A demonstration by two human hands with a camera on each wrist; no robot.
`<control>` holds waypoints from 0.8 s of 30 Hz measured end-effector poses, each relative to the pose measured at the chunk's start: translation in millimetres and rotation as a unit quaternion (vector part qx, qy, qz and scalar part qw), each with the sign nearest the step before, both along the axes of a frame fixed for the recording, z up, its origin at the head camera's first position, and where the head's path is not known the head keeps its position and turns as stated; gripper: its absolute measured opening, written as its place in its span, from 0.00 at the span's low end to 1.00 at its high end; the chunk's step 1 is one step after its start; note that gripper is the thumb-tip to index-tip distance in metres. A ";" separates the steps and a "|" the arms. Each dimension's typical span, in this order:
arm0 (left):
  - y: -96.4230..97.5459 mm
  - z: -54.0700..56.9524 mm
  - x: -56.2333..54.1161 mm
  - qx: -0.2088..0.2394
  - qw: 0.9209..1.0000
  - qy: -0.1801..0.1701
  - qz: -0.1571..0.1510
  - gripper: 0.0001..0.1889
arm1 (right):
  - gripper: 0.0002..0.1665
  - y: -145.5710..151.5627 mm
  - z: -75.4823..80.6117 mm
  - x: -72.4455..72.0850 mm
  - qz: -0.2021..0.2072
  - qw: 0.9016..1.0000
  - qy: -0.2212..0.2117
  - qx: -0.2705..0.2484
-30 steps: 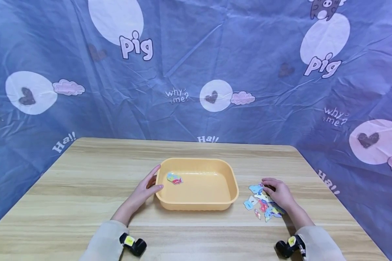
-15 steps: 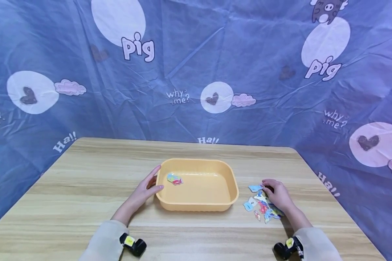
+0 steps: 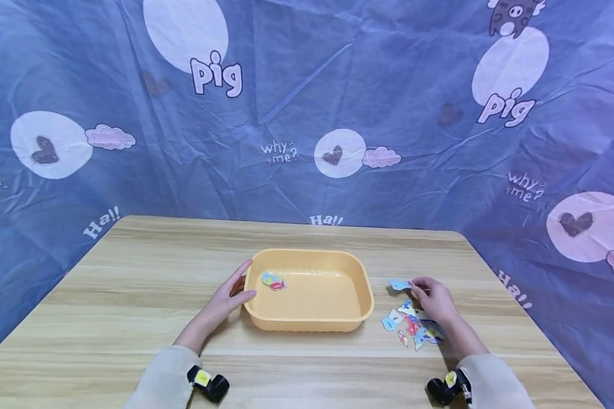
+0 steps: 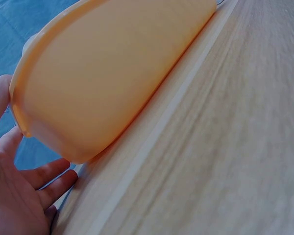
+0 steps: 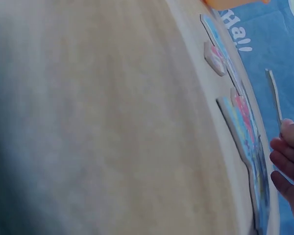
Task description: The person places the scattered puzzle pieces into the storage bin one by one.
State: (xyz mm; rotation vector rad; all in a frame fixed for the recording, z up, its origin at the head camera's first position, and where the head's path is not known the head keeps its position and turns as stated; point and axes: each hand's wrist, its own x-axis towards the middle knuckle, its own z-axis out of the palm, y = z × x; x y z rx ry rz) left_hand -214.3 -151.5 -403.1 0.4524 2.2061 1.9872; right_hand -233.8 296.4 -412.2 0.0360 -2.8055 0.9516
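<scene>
A yellow-orange plastic tray point(image 3: 312, 325) stands on the table, one colourful puzzle piece point(image 3: 273, 281) lying inside at its left. My left hand point(image 3: 228, 295) holds the tray's left end, thumb over the rim and fingers along the outer wall. In the left wrist view its lower fingers point(image 4: 54, 178) are close to the tray's bottom corner. Right of the tray, my right hand point(image 3: 437, 300) pinches a light-blue puzzle piece point(image 3: 400, 284) between thumb and fingers. It is raised off the table, seen edge-on in the right wrist view. Below that hand lies a loose pile of puzzle pieces point(image 3: 412, 325).
The wooden table point(image 3: 307, 375) reaches back to a blue printed cloth point(image 3: 286, 187) hanging behind and at both sides. A small separate puzzle piece point(image 3: 402, 338) lies at the pile's near left edge. Each wrist wears a black camera point(image 3: 212, 386).
My right hand has drawn the light-blue puzzle piece away from the pile and lifted it slightly. The left hand and the tray have stayed in place.
</scene>
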 end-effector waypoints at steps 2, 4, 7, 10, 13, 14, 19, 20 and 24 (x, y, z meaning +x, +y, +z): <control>-1.6 -5.8 -3.8 0.000 1.000 0.000 0.001 0.34 | 0.16 -2.6 4.1 -0.5 -0.001 1.000 -0.005 -0.010; -2.9 -11.7 -7.5 -0.001 1.000 0.001 0.002 0.34 | 0.17 -5.3 8.2 -1.7 0.000 1.000 -0.008 -0.021; -3.9 -17.7 -10.9 -0.007 1.000 0.004 0.006 0.34 | 0.18 -8.9 13.8 -3.7 0.008 1.000 0.000 -0.030; -3.8 -19.9 -11.8 -0.009 1.000 0.006 0.010 0.34 | 0.17 -12.2 18.0 -5.3 0.027 0.999 0.023 -0.027; -3.3 -20.0 -11.5 -0.013 1.000 0.004 0.013 0.34 | 0.15 -14.8 20.9 -6.7 0.037 0.998 0.041 -0.022; -3.3 -20.1 -11.5 -0.013 1.000 0.004 0.013 0.34 | 0.15 -15.9 21.9 -6.8 0.038 0.998 0.042 -0.023; -2.8 -19.7 -10.9 -0.016 1.000 0.004 0.015 0.34 | 0.15 -22.3 27.7 -7.6 0.040 0.997 0.049 -0.038; -2.8 -19.6 -10.7 -0.015 1.000 0.004 0.016 0.34 | 0.15 -24.0 29.5 -7.7 0.041 0.997 0.051 -0.041; -2.9 -19.5 -10.2 -0.014 1.000 0.004 0.016 0.34 | 0.16 -31.6 37.2 -8.5 0.044 0.996 0.054 -0.051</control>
